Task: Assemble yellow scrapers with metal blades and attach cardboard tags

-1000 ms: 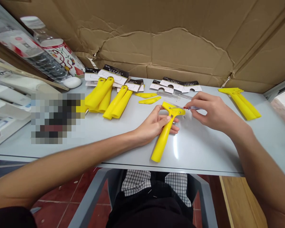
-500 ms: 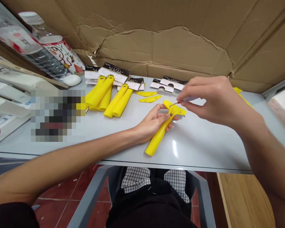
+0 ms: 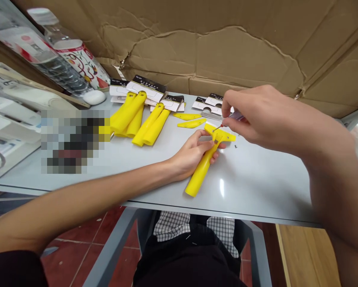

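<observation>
My left hand (image 3: 190, 154) is closed around the neck of a yellow plastic scraper (image 3: 198, 175), its T-shaped head pointing away and its round handle toward me. Two screws show in that head. My right hand (image 3: 259, 117) pinches a small screwdriver (image 3: 236, 116) with a clear handle and a red collar. The screwdriver's tip meets the left screw of the head; whether it sits in the slot is too small to tell. A loose screw (image 3: 235, 146) lies on the table just right of the scraper. Behind it rest two flat yellow plates (image 3: 192, 123).
Several yellow handles (image 3: 128, 115) with black-and-white cards (image 3: 147, 87) lie at the back left. More cards (image 3: 203, 103) lie behind the plates. Bottles (image 3: 77, 59) and a white device (image 3: 17, 107) stand at the left. Cardboard (image 3: 220, 56) walls the back of the table (image 3: 155, 181).
My right hand has turned about the screwdriver, its wrist swinging outward and the knuckles rising. My left hand keeps the scraper in nearly the same place. The whole view has shifted slightly.
</observation>
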